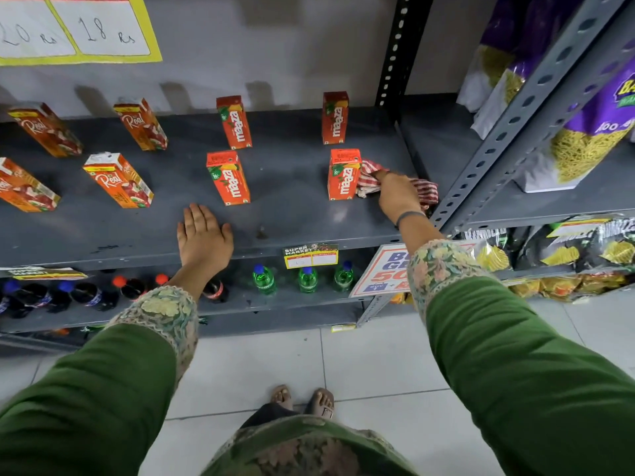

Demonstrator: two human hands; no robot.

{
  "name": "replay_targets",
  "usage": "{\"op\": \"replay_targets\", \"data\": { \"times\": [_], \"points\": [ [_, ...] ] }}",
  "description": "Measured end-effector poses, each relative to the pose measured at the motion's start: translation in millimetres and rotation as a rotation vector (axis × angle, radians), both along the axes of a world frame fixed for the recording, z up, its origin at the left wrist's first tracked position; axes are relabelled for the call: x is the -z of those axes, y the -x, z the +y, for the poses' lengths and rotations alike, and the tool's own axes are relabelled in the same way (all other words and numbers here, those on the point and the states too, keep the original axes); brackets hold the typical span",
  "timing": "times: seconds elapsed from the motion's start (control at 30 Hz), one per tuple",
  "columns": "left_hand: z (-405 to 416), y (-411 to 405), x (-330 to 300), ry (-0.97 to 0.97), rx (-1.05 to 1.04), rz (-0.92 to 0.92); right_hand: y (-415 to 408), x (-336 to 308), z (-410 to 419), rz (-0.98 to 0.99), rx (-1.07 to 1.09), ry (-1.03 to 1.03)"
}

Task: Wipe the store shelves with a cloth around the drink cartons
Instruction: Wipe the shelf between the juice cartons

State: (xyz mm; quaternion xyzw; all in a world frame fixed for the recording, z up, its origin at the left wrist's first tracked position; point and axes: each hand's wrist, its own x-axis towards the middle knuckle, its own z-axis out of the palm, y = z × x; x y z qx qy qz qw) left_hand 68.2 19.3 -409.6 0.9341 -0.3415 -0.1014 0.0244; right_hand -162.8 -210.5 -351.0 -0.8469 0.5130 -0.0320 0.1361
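Looking down at the grey shelf (292, 207), I see my right hand (398, 197) pressed over a red-and-white checked cloth (426, 192), fingers closed down on it. The cloth lies bunched on the shelf at its right end, one corner touching the right side of the nearest Maaza carton (343, 175), the other end spreading toward the slotted upright (515, 118). A dark band circles that wrist.

My left hand (204, 235) holds nothing; it lies flat and spread, palm down, near the front edge of the shelf, well apart from the cloth. Just beyond its fingertips stands another Maaza carton (228, 178), close but not touching.

Two more Maaza cartons (234, 122) stand upright toward the back, and four Real cartons (118, 180) occupy the left half in two rows. All cartons stand separate from one another.

Below the shelf edge hangs a yellow price tag (311, 256), and under it a lower shelf carries green bottles (307, 279) and dark cola bottles (130, 286).
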Motion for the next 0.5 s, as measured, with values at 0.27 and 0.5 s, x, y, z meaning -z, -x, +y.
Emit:
{"op": "replay_targets", "data": {
  "times": [0.27,0.5],
  "points": [
    [-0.7,0.5,-1.7,0.000,0.002,0.017,2.7,-21.6,-4.7,-0.101,0.263,0.055],
    [-0.4,0.6,-2.6,-0.011,0.005,0.014,-2.9,-14.0,3.2,0.167,0.119,-0.028]
  ]
}}
